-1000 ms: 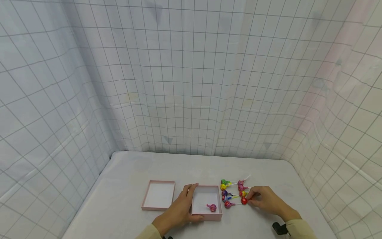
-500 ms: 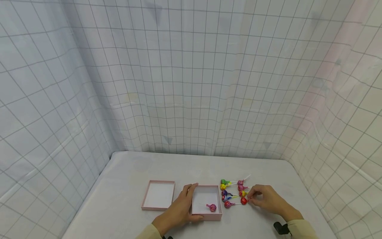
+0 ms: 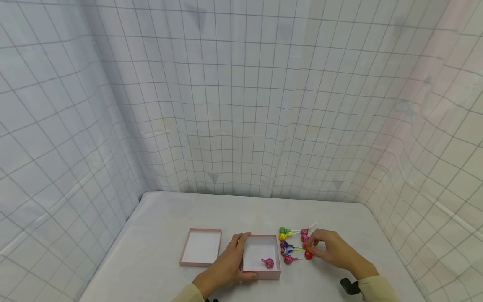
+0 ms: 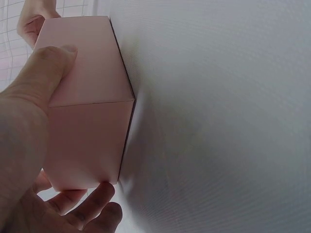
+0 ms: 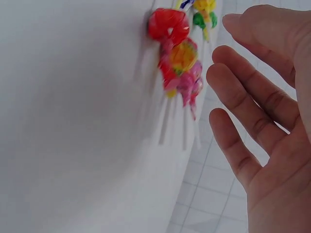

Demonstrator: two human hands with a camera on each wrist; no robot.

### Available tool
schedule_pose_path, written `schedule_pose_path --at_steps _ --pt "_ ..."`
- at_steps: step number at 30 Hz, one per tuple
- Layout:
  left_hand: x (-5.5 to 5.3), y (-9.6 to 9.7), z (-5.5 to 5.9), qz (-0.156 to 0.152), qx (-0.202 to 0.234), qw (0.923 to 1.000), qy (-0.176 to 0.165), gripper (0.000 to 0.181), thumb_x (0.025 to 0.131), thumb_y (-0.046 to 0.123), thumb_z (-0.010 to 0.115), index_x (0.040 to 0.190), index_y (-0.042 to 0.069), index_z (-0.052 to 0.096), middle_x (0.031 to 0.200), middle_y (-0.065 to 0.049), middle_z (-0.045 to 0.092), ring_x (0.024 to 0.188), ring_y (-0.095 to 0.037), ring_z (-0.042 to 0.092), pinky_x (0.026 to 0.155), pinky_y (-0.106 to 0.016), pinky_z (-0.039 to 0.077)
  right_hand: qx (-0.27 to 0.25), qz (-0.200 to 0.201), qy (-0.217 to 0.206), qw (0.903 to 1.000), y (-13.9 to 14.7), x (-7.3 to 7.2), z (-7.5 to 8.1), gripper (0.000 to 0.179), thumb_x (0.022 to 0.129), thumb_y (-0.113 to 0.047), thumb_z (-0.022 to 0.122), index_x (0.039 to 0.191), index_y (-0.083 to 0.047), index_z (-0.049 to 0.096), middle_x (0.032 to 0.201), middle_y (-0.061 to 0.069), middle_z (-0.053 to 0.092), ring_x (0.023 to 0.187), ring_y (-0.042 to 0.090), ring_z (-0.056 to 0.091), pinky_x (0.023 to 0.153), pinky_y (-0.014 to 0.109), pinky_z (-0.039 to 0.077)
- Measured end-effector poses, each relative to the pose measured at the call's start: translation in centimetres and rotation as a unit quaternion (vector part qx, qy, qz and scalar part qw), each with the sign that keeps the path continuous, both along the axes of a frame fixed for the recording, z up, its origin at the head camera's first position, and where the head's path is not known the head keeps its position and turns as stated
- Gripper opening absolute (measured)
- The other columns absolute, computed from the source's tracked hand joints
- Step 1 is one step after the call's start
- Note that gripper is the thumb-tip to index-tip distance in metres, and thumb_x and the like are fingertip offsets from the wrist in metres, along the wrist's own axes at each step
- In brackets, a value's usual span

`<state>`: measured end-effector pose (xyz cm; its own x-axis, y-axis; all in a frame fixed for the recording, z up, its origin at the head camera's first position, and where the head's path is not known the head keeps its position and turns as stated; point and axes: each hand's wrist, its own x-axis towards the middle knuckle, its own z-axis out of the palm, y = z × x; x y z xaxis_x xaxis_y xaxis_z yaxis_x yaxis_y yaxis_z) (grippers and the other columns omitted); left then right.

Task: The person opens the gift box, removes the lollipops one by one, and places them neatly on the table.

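My left hand [image 3: 228, 258] grips the pink box [image 3: 262, 275], thumb on its front wall and fingers around its left side, as the left wrist view also shows. Inside the box lies one pink-wrapped lollipop [image 3: 268, 263]. To the right, my right hand [image 3: 333, 251] hovers at the near end of the lollipop rows, thumb and index finger close over the red lollipop [image 3: 308, 255] and the red-and-yellow lollipop [image 3: 305, 245]. The right wrist view shows those fingers loosely bent with nothing between them, beside the red lollipop [image 5: 167, 25] and the yellow-and-red one [image 5: 183, 57].
A shallow pink-rimmed lid [image 3: 201, 247] lies left of the box, white inside up. Between box and right hand, several lollipops lie in two columns, among them a green one [image 3: 283, 230], a yellow one [image 3: 282, 237] and a pink one [image 3: 288, 259]. White cloth covers the table.
My right hand has shifted from the red lollipop slightly away from me and to the left, over the red-and-yellow one. The left hand and box have stayed in place.
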<state>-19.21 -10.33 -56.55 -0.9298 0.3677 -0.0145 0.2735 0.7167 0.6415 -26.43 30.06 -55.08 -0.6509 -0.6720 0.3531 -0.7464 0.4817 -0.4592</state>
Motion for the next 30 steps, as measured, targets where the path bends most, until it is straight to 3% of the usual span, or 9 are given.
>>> schedule_pose_path --at_steps 11,19,30 --pt "-0.1 0.1 -0.3 0.003 -0.005 0.9999 -0.008 0.131 0.085 0.056 0.104 0.183 0.016 0.027 0.179 -0.023 0.042 0.153 -0.041 0.061 0.128 -0.066 0.057 0.052 0.0 -0.031 0.9982 -3.2 0.2 2.1 0.013 0.103 -0.009 0.089 0.112 -0.014 0.082 0.109 -0.004 0.081 0.096 0.007 0.075 0.087 0.036 0.073" --pt "-0.2 0.1 -0.4 0.007 -0.001 0.9999 -0.015 0.131 0.086 0.056 0.104 0.184 0.017 0.026 0.18 -0.022 0.04 0.152 -0.039 0.061 0.128 -0.065 0.057 0.07 0.006 -0.05 0.9963 -5.9 0.7 3.4 0.017 0.103 -0.01 0.09 0.118 -0.016 0.086 0.114 0.0 0.081 0.1 0.02 0.075 0.079 0.029 0.07" --pt "-0.1 0.0 -0.5 0.001 -0.001 1.0 0.001 0.131 0.085 0.057 0.104 0.183 0.015 0.027 0.178 -0.021 0.042 0.149 -0.037 0.062 0.128 -0.063 0.058 0.132 0.041 -0.011 0.9904 -9.5 0.8 4.5 0.019 0.104 -0.018 0.09 0.123 -0.018 0.085 0.121 -0.011 0.079 0.108 0.016 0.077 0.099 0.035 0.069"
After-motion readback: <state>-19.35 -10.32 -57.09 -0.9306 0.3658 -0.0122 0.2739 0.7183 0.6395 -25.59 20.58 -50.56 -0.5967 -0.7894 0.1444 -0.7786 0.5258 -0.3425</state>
